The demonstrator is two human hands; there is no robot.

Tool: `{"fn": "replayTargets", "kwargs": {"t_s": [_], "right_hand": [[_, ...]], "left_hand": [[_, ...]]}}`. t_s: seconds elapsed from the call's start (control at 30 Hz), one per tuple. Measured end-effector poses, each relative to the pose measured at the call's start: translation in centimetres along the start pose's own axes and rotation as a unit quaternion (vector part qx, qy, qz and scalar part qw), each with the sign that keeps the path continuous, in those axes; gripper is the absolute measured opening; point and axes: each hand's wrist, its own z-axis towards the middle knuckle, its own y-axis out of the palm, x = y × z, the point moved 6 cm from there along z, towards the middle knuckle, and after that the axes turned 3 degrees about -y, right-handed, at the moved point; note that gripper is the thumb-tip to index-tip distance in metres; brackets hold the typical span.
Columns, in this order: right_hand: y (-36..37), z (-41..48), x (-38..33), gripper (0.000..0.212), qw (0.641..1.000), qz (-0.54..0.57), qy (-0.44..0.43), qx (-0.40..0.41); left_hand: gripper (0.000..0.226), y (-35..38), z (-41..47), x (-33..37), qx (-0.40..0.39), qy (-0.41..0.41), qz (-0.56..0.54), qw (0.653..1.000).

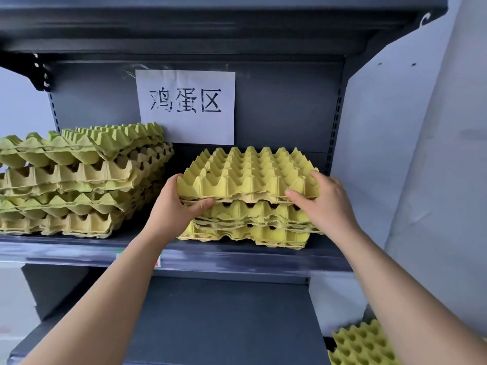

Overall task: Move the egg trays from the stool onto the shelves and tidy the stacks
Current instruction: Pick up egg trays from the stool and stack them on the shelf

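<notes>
A yellow top egg tray (247, 175) rests on a short stack of egg trays (250, 227) on the right half of the dark middle shelf (237, 256). My left hand (176, 204) grips the tray's front left corner, thumb under its rim. My right hand (324, 204) grips its front right corner. A taller, uneven stack of greenish-yellow trays (79, 180) stands on the left of the same shelf, its upper trays skewed. More yellow trays (361, 346) show at the bottom right; what they rest on is hidden.
A white paper sign (187, 106) with black characters is taped to the shelf's back panel. An upper shelf (210, 30) overhangs above. A lower dark shelf (210, 320) lies below. A pale wall (434, 154) stands to the right.
</notes>
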Motion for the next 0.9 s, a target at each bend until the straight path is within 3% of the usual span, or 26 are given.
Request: {"fn": "replayTargets", "kwargs": {"t_s": [0.13,0.27,0.37,0.63,0.9], "right_hand": [[-0.5,-1.1,-0.4,0.072,0.999,-0.017,-0.01,0.025],[-1.5,-2.9,0.1,0.061,0.997,-0.056,-0.027,0.047],[-2.5,-5.1,1.3,0.056,0.995,-0.083,-0.034,0.044],[-7.6,-12.9,10.8,0.045,0.989,-0.14,0.036,0.025],[-12.7,-19.8,26.0,0.042,0.976,-0.172,0.125,-0.045]], "left_hand": [[0.088,-0.8,-1.0,1.4,0.093,0.082,0.126,0.984],[0.063,0.1,-3.6,4.8,0.164,0.225,0.206,0.938],[0.052,3.2,-6.1,6.5,0.118,0.262,0.187,0.939],[0.054,15.9,-14.9,8.8,-0.048,0.326,0.132,0.935],[0.05,32.7,-22.7,9.6,-0.185,0.288,0.126,0.931]]}}
